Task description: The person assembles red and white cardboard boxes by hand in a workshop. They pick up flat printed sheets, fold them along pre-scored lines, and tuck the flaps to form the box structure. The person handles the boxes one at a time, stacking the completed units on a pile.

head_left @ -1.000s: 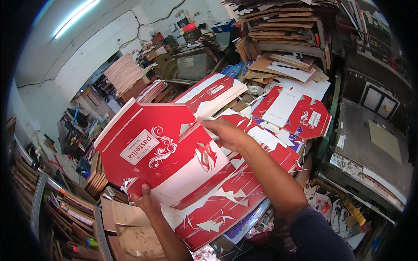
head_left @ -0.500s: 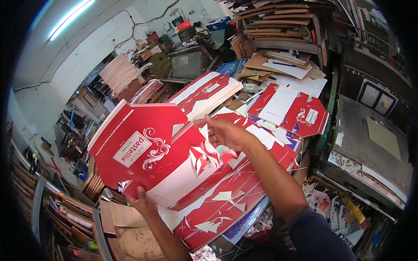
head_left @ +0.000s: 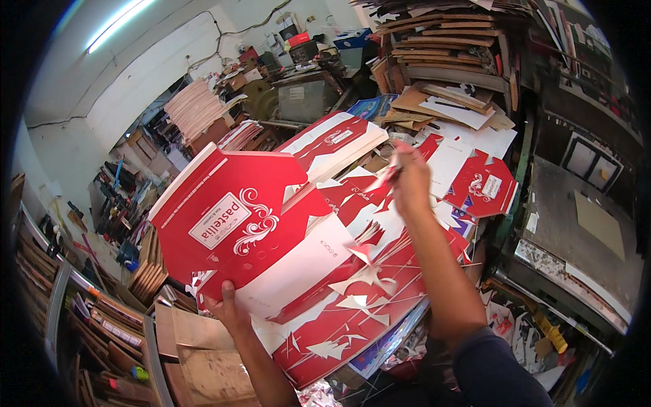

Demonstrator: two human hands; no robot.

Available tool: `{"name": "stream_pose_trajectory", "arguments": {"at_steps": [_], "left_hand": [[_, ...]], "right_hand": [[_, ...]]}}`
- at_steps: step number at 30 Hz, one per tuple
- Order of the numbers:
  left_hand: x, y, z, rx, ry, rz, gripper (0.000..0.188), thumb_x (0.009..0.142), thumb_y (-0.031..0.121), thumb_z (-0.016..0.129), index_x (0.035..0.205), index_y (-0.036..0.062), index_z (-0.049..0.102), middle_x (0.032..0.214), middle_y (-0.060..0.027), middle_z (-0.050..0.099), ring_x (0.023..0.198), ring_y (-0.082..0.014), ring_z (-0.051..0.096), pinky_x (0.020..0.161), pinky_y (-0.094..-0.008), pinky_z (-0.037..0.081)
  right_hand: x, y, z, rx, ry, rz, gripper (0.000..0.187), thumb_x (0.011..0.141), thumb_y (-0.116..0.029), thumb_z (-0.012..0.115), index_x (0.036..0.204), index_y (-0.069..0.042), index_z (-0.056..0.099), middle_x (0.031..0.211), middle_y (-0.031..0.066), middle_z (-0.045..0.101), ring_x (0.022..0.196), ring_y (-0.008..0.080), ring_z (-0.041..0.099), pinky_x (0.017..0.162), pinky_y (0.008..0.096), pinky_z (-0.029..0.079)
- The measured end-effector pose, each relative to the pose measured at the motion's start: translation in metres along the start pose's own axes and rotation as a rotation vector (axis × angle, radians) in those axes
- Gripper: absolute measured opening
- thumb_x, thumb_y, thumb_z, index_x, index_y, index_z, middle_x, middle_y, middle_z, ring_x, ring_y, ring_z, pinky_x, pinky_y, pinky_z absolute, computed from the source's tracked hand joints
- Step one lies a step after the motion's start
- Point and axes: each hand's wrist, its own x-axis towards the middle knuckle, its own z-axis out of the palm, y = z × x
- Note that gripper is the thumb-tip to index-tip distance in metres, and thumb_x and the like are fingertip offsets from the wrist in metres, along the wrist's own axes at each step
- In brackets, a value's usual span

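My left hand grips the lower left corner of a thick stack of red and white die-cut box blanks, thumb on top. The stack is tilted up, and its printed face shows a white label and swirls. My right hand is raised past the stack's right side, fingers closed on a small red and white paper scrap that is partly blurred. Below it, loose cut-off scraps are strewn across more red printed sheets.
Another stack of blanks lies behind, and one red and white blank sits at the right. A metal-topped machine stands at the far right. Wooden boards are piled at the back. Waste paper fills the lower right.
My right hand has moved up and away from the stack's edge with a scrap. The clump of scraps at that edge has come off, and pieces now lie lower down. My left hand keeps its grip.
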Motion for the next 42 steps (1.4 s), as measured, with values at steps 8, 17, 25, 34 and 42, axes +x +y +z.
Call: {"name": "stream_pose_trajectory", "arguments": {"at_steps": [8, 17, 25, 34, 42], "left_hand": [[-0.004, -0.002, -0.001, 0.004, 0.082, -0.004, 0.058, 0.087, 0.027, 0.079, 0.131, -0.0011, 0.053, 0.123, -0.0111, 0.063, 0.11, -0.0209, 0.06, 0.099, -0.0363, 0.047], [-0.003, 0.005, 0.004, 0.004, 0.046, 0.012, 0.057, 0.088, 0.023, 0.078, 0.133, -0.0003, 0.052, 0.123, -0.0113, 0.063, 0.11, -0.0204, 0.061, 0.099, -0.0354, 0.048], [0.001, 0.007, 0.01, -0.085, 0.048, -0.057, 0.058, 0.089, 0.017, 0.077, 0.137, -0.0007, 0.049, 0.128, -0.0122, 0.061, 0.113, -0.022, 0.061, 0.1, -0.0374, 0.049], [0.084, 0.088, -0.021, -0.015, 0.169, 0.15, 0.063, 0.094, 0.03, 0.071, 0.143, 0.0022, 0.043, 0.138, -0.0144, 0.056, 0.118, -0.0286, 0.06, 0.099, -0.0426, 0.053], [0.059, 0.078, -0.052, -0.286, 0.226, 0.066, 0.059, 0.099, 0.027, 0.064, 0.145, -0.0014, 0.04, 0.142, -0.0167, 0.053, 0.124, -0.0288, 0.057, 0.104, -0.0437, 0.05]], "right_hand": [[-0.09, -0.056, 0.007, -0.276, -0.228, -0.015, 0.025, 0.101, -0.016, 0.055, 0.121, -0.002, 0.063, 0.092, 0.0007, 0.066, 0.081, 0.0072, 0.061, 0.073, 0.0208, 0.049], [-0.163, -0.026, -0.038, -1.155, -0.864, -0.091, 0.054, 0.09, -0.032, 0.073, 0.132, -0.003, 0.054, 0.125, 0.0222, 0.06, 0.122, 0.0381, 0.056, 0.102, 0.044, 0.044], [-0.166, 0.009, -0.101, -1.724, -0.834, -0.521, 0.077, 0.086, -0.058, 0.065, 0.133, 0.001, 0.052, 0.129, 0.0283, 0.052, 0.121, 0.0464, 0.05, 0.105, 0.0564, 0.036], [-0.313, 0.044, -0.049, -0.634, -1.608, 0.011, 0.045, 0.094, -0.03, 0.068, 0.13, -0.005, 0.058, 0.126, 0.0219, 0.059, 0.121, 0.0352, 0.056, 0.104, 0.0474, 0.043], [-0.2, 0.018, -0.024, -0.557, -0.834, 0.625, 0.044, 0.098, -0.03, 0.068, 0.127, 0.002, 0.058, 0.116, 0.0151, 0.066, 0.116, 0.0215, 0.061, 0.099, 0.0365, 0.048]]}}
